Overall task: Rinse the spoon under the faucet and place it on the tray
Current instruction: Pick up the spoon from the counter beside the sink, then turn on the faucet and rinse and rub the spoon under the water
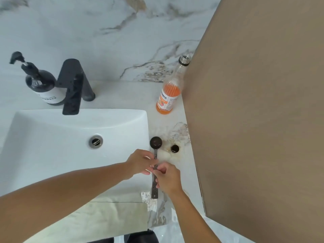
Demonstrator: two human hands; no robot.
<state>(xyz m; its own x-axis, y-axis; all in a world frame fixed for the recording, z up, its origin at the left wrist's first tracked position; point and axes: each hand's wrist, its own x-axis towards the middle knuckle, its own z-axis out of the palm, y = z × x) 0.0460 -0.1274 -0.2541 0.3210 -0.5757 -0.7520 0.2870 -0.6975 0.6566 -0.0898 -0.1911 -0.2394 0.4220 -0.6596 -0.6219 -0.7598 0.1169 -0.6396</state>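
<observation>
1. We see both hands pinching the spoon (155, 165) handle: left hand (140, 162) and right hand (167, 179) closed on it, lower centre.
2. Spoon bowl sits above the sink (52, 137) right rim.
3. Bottle cap (174, 148) just right of it.
4. Faucet (73, 88) upper left, orange bottle (168, 92) upper right.

Your left hand (140, 161) and right hand (167, 178) meet fingertip to fingertip, both pinched on the spoon (155, 165) handle.
</observation>
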